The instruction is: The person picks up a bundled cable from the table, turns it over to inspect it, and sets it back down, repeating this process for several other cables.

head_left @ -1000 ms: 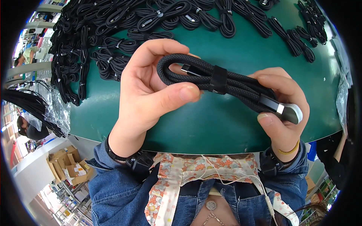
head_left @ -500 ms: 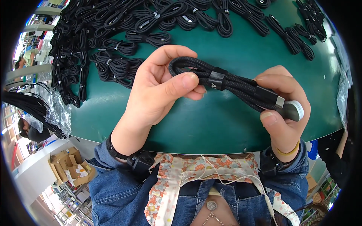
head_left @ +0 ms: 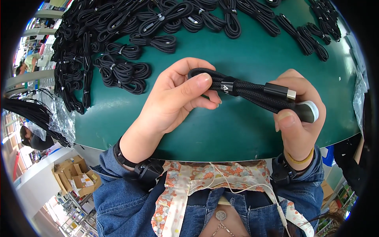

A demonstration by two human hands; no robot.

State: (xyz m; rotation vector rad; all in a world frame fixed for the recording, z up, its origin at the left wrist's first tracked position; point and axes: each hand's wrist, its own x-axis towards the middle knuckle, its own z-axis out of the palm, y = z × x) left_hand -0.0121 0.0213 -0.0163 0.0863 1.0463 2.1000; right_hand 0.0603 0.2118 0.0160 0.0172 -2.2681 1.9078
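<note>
A folded black braided charging cable (head_left: 254, 94) is stretched level between my two hands above the green table. My left hand (head_left: 167, 96) pinches its looped end between thumb and fingers. Around the bundle's middle sits a black strap (head_left: 227, 86) with pale printing. My right hand (head_left: 306, 89) grips the other end, thumb below and fingers behind. A black plug with a silver metal tip (head_left: 291, 94) points right there. Against the right palm rests a dark rounded piece with a white layered edge (head_left: 312, 112); I cannot make out what it is.
Many strapped black cables (head_left: 122, 73) are heaped on the green table (head_left: 205, 136), far left and along the back; several more (head_left: 306, 37) lie at far right. Clear plastic bags (head_left: 63, 122) hang at the left edge. Cardboard boxes (head_left: 81, 179) stand lower left, beyond the table.
My left hand has shifted slightly right and down with the loop. The cable bundle has rolled, so its strap and plug face differently. The right hand still grips its end.
</note>
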